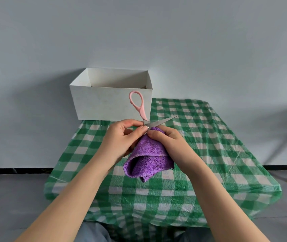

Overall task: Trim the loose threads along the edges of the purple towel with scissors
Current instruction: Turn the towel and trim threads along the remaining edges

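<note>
Where the scissors [145, 117] meet the towel, the fingers crowd in, so the second handle loop and the exact spot under the blades cannot be made out. One pink plastic loop stands upward in front of the white cardboard box [111, 98]; a grey metal blade points right, just above the towel's top. The purple towel [148, 158] is nubbly terry with a stitched hem, bunched into a loose cone held above the green-and-white checked tablecloth [200, 154], just in front of the box. The left hand [121, 137] is curled, gripping the scissors near their pivot. The right hand [169, 138] pinches the towel's top, fingers bent.
</note>
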`<state>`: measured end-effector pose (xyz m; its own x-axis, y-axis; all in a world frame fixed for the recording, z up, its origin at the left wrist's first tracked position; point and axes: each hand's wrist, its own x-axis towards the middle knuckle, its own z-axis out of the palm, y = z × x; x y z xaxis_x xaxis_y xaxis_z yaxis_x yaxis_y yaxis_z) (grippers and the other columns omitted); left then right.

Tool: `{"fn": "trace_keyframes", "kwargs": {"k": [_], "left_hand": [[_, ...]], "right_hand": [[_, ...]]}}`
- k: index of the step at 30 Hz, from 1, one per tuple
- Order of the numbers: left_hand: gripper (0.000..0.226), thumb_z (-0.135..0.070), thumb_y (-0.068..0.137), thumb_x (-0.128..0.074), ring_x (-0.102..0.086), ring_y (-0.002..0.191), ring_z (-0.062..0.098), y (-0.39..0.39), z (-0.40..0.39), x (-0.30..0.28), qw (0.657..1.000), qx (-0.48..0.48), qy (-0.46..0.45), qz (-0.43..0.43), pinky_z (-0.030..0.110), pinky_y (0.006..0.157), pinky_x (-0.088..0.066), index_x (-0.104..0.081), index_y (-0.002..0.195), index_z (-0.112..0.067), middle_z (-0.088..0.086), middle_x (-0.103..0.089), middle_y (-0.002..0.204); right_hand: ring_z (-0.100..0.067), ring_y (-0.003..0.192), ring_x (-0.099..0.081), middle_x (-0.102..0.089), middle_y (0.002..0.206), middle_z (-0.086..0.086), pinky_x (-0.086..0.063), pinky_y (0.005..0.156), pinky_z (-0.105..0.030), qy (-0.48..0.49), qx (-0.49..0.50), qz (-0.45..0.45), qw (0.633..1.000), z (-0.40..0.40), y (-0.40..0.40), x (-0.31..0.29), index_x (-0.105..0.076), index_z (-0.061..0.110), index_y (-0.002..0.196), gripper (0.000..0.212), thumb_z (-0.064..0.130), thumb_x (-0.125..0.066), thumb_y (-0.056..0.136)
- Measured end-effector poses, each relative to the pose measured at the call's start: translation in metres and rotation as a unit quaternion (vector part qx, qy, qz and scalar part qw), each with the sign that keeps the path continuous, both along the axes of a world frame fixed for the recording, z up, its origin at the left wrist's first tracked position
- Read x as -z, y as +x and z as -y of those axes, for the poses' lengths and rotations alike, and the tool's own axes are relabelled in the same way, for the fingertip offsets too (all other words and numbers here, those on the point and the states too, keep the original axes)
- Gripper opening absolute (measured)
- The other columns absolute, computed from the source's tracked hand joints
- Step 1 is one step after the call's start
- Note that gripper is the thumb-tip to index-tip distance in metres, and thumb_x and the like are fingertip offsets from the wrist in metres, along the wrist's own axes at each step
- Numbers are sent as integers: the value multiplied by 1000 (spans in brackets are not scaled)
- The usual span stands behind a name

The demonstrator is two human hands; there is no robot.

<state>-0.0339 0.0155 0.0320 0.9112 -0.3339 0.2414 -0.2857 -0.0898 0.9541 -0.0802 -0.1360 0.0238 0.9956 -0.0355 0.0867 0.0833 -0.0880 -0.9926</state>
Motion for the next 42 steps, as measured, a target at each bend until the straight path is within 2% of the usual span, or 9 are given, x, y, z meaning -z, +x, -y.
{"fn": "trace_keyframes", "kwargs": {"k": [4, 12, 17, 20, 23, 28, 33, 37, 42], "left_hand": [[6, -19, 88, -64, -33, 36, 10, -2, -1, 5, 998, 12, -24, -50, 18, 35, -26, -67, 87, -23, -5, -44, 42], [6, -19, 90, -61, -29, 34, 9, 1, -5, 8, 998, 7, -31, -59, 17, 34, -26, -65, 92, -14, -6, -41, 43], [8, -20, 90, -61, -32, 38, 8, 6, -15, 5, 994, -29, -63, -79, 17, 36, -28, -64, 95, -16, -7, -44, 46], [6, -21, 90, -60, -34, 37, 7, 8, -20, -2, 999, -21, -14, -45, 16, 36, -30, -64, 93, -17, -6, -46, 46], [4, -26, 89, -62, -35, 38, 9, 7, -16, -4, 998, -10, 65, 17, 18, 36, -30, -64, 90, -23, -6, -49, 45], [1, -25, 88, -63, -35, 36, 8, 4, -7, -4, 994, 12, 95, 53, 17, 37, -30, -64, 88, -26, -7, -47, 42], [8, -24, 89, -62, -34, 34, 6, 3, -5, -1, 994, 15, 98, 55, 17, 37, -28, -62, 84, -31, -8, -47, 40], [4, -26, 89, -62, -33, 34, 7, 1, -5, 2, 997, 17, 77, 24, 18, 37, -28, -63, 86, -29, -7, -47, 40], [3, -24, 90, -62, -35, 36, 9, -2, -2, 4, 999, 16, 34, -30, 19, 36, -27, -64, 91, -24, -8, -46, 41]], "right_hand": [[-18, 72, -59, -64, 80, -8, -48, 68, -26, -14, -14, -10, 1000, 3, -4, 3, -66, 6, 87, 17, 19, -60, 94], [-20, 67, -54, -57, 73, -7, -44, 64, -27, -49, -30, -52, 997, 18, -13, 10, -60, 3, 81, 27, 28, -64, 90], [-15, 66, -64, -67, 80, -2, -53, 62, -23, -73, -10, -93, 993, 37, -20, 7, -67, 18, 88, 13, 29, -62, 91], [-19, 76, -69, -71, 96, -6, -58, 72, -27, -3, 50, -102, 994, 47, -23, 2, -64, 27, 103, 31, 45, -64, 78], [-21, 83, -71, -74, 97, -5, -56, 80, -30, -41, 33, -72, 996, 43, -17, -6, -68, 29, 99, 29, 50, -61, 80], [-17, 72, -63, -69, 81, -7, -46, 71, -31, -151, -9, -43, 988, 21, -5, -11, -70, 13, 96, 34, 45, -64, 89], [-13, 69, -59, -64, 76, -2, -44, 66, -27, -129, -13, -27, 991, 9, -2, -5, -68, 6, 91, 31, 37, -65, 90], [-15, 75, -64, -71, 88, -14, -51, 71, -30, -99, -12, -25, 995, 4, -2, 0, -70, 6, 97, 24, 29, -66, 91], [-4, 65, -63, -69, 70, 10, -50, 61, -17, -131, -27, -25, 991, 6, -2, -4, -69, 20, 83, 12, 26, -65, 92]]}}
